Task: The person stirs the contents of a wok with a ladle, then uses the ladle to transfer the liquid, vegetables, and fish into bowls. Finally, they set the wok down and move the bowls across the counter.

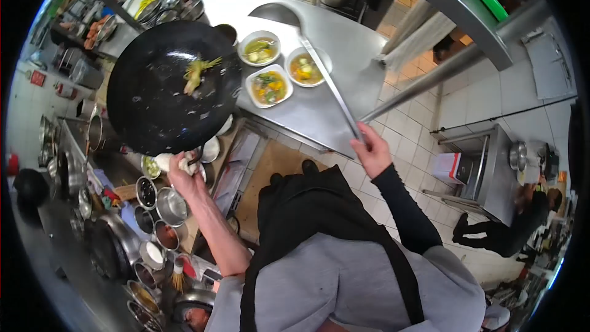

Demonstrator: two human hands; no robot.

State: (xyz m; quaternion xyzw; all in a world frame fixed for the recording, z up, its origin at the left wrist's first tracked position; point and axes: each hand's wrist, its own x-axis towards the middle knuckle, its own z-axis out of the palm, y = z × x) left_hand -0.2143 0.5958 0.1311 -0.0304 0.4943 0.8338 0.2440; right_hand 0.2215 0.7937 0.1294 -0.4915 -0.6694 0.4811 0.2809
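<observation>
A large black wok (147, 101) is raised at the left, tilted so that its inside shows. In it lies a yellowish piece of food (195, 77), perhaps a prawn. My left hand (184, 175) is closed round the wok's handle, with a white cloth (163, 162) in the grip. In my right hand (373, 155) is the handle end of a long metal ladle (332, 89), whose bowl reaches over the steel table. Three white bowls of broth with vegetables stand beneath: a round bowl (241, 55), a squarish bowl (253, 101) and another round bowl (329, 64).
The steel table (356, 43) spans the front. Metal pots (172, 206) and several seasoning containers crowd the left counter beside my arm. A steel post (424, 80) slants at the right. Farther right, a person in dark clothing (513, 230) is beside a steel bench (496, 172).
</observation>
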